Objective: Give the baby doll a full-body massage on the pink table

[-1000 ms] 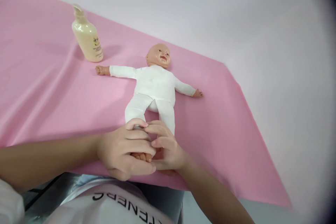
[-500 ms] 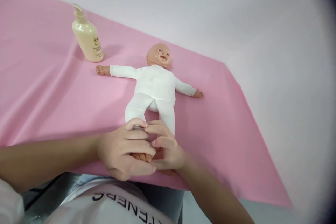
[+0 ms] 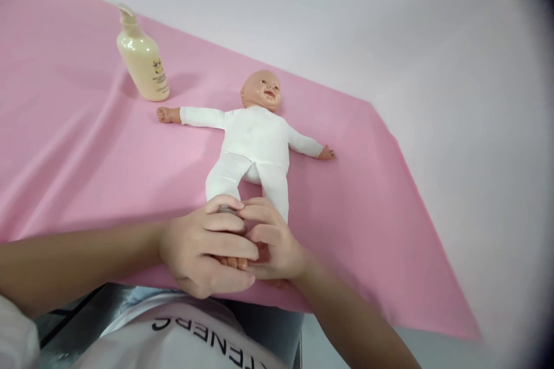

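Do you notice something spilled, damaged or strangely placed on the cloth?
Nothing spilled or damaged stands out. The pink cloth is creased at left; the pump bottle looks tilted, perhaps from the lens. The left hand and right hand hide part of the doll.

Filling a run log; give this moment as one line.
doll: on its back; left hand: around one foot; right hand: touching left; pump bottle: upright on pink cloth

Hands (image 3: 208, 251) slightly shifted, doll toes (image 3: 234, 263) more covered

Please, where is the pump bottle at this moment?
The pump bottle stands at upper left of the head view, on the pink cloth, just beyond one outstretched arm of the doll.
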`<move>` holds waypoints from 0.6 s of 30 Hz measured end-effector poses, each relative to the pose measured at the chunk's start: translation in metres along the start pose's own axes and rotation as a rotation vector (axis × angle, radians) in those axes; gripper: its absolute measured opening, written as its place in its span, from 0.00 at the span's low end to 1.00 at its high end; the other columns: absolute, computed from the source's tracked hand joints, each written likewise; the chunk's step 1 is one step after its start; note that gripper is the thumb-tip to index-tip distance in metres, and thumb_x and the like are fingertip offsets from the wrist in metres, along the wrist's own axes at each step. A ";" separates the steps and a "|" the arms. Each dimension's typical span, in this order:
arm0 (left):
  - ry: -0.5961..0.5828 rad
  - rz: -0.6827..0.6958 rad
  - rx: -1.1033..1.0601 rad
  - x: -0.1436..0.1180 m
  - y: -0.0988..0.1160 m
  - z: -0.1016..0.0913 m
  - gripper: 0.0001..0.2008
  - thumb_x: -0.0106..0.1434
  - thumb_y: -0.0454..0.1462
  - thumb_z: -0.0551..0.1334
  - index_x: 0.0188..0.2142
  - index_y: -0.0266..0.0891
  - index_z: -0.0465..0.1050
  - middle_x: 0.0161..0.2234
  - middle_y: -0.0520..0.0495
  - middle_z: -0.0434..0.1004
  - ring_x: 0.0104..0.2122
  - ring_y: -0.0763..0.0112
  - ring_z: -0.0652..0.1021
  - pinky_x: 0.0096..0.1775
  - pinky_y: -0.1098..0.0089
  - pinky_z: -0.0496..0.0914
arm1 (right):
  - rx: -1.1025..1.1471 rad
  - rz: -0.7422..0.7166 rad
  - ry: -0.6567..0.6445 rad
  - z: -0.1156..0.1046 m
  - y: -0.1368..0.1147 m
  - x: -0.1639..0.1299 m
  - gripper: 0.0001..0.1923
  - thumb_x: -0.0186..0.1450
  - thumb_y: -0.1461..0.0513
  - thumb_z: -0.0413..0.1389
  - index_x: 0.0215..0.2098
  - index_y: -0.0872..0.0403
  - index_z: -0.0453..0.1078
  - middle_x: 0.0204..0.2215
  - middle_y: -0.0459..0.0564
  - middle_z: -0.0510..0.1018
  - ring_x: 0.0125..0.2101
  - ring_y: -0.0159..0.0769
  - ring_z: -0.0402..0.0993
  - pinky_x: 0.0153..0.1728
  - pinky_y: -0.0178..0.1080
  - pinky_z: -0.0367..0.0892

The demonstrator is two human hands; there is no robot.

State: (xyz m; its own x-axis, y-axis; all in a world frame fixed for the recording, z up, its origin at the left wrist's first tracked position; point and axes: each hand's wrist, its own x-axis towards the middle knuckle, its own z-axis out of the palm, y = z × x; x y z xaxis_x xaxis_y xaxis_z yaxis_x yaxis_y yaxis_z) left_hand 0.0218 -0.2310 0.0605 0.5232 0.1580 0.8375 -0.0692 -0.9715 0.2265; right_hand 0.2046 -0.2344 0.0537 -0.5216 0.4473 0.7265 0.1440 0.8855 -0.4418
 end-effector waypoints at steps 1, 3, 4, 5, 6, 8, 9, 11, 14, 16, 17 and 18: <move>0.003 -0.010 0.002 -0.001 0.000 0.001 0.10 0.55 0.29 0.59 0.34 0.45 0.73 0.36 0.56 0.77 0.34 0.71 0.72 0.56 0.58 0.63 | -0.009 -0.009 -0.003 0.000 0.000 0.000 0.14 0.67 0.52 0.55 0.33 0.48 0.55 0.40 0.47 0.70 0.41 0.34 0.72 0.44 0.44 0.72; 0.014 -0.019 0.010 0.000 0.000 0.002 0.09 0.57 0.30 0.58 0.34 0.45 0.73 0.38 0.57 0.78 0.37 0.72 0.73 0.58 0.59 0.63 | -0.027 -0.030 -0.004 0.000 0.001 -0.001 0.12 0.67 0.53 0.55 0.34 0.48 0.56 0.41 0.48 0.71 0.43 0.35 0.73 0.44 0.45 0.73; 0.016 -0.014 0.012 0.000 0.000 0.002 0.09 0.57 0.30 0.58 0.33 0.45 0.72 0.38 0.57 0.78 0.37 0.72 0.73 0.59 0.59 0.62 | -0.039 -0.035 -0.003 0.001 0.001 -0.002 0.11 0.67 0.54 0.55 0.34 0.48 0.56 0.42 0.48 0.71 0.44 0.35 0.73 0.44 0.45 0.73; 0.016 -0.011 0.012 0.001 0.000 0.002 0.09 0.57 0.30 0.58 0.33 0.45 0.72 0.37 0.58 0.79 0.37 0.72 0.73 0.60 0.60 0.62 | -0.052 -0.035 -0.004 0.001 0.001 -0.002 0.10 0.67 0.55 0.55 0.35 0.48 0.57 0.43 0.49 0.71 0.45 0.35 0.73 0.44 0.45 0.74; 0.013 -0.008 0.008 0.001 -0.001 0.002 0.09 0.57 0.30 0.58 0.33 0.45 0.72 0.37 0.58 0.79 0.37 0.72 0.73 0.60 0.60 0.61 | -0.066 -0.036 -0.010 0.001 0.002 -0.003 0.09 0.67 0.55 0.54 0.36 0.48 0.57 0.43 0.49 0.71 0.46 0.35 0.73 0.44 0.45 0.74; 0.005 -0.009 0.002 -0.001 -0.002 0.002 0.10 0.56 0.29 0.58 0.34 0.46 0.73 0.36 0.58 0.79 0.37 0.72 0.74 0.61 0.61 0.61 | -0.098 -0.049 -0.024 0.000 0.002 -0.004 0.08 0.67 0.54 0.54 0.39 0.47 0.59 0.45 0.50 0.71 0.48 0.36 0.72 0.44 0.45 0.75; -0.002 -0.016 -0.001 -0.003 -0.002 0.003 0.10 0.56 0.30 0.59 0.35 0.47 0.72 0.36 0.57 0.79 0.38 0.71 0.74 0.61 0.61 0.61 | -0.112 -0.058 -0.027 0.000 0.001 -0.004 0.09 0.68 0.54 0.53 0.42 0.47 0.60 0.46 0.50 0.71 0.48 0.36 0.72 0.44 0.45 0.75; -0.014 -0.026 0.010 -0.008 -0.003 0.003 0.11 0.55 0.31 0.60 0.36 0.48 0.72 0.35 0.56 0.78 0.41 0.70 0.75 0.62 0.60 0.61 | -0.131 -0.073 -0.021 -0.001 0.000 -0.003 0.11 0.68 0.53 0.53 0.46 0.46 0.61 0.47 0.50 0.70 0.48 0.36 0.72 0.44 0.45 0.75; -0.042 -0.025 0.037 -0.013 -0.003 0.004 0.12 0.54 0.33 0.61 0.38 0.50 0.71 0.34 0.56 0.77 0.41 0.68 0.76 0.62 0.58 0.62 | -0.150 -0.080 -0.018 -0.002 -0.002 -0.001 0.12 0.68 0.54 0.54 0.49 0.45 0.62 0.47 0.49 0.70 0.46 0.36 0.72 0.44 0.45 0.75; -0.037 -0.020 0.046 -0.013 -0.002 0.005 0.12 0.54 0.32 0.61 0.37 0.50 0.70 0.34 0.57 0.77 0.41 0.69 0.76 0.62 0.58 0.62 | -0.146 -0.092 -0.013 -0.002 -0.003 0.000 0.14 0.68 0.54 0.55 0.50 0.46 0.63 0.47 0.50 0.69 0.46 0.37 0.71 0.44 0.45 0.74; -0.023 -0.016 0.045 -0.012 -0.001 0.005 0.11 0.55 0.32 0.60 0.37 0.50 0.71 0.34 0.57 0.77 0.41 0.69 0.76 0.62 0.58 0.62 | -0.140 -0.098 -0.006 -0.002 -0.003 0.000 0.14 0.68 0.55 0.55 0.50 0.46 0.63 0.47 0.51 0.69 0.46 0.37 0.71 0.45 0.45 0.74; -0.002 -0.012 0.040 -0.010 -0.001 0.005 0.11 0.55 0.31 0.60 0.36 0.49 0.71 0.34 0.57 0.76 0.41 0.70 0.76 0.62 0.59 0.62 | -0.136 -0.103 0.002 -0.002 -0.003 0.000 0.14 0.68 0.55 0.55 0.50 0.46 0.63 0.46 0.51 0.69 0.46 0.37 0.71 0.44 0.45 0.74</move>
State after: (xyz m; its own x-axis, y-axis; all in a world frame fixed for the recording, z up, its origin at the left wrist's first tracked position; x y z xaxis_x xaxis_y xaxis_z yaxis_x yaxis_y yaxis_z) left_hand 0.0205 -0.2328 0.0497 0.5255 0.1696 0.8337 -0.0286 -0.9759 0.2165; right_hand 0.2060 -0.2367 0.0561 -0.5380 0.3532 0.7653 0.2022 0.9355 -0.2896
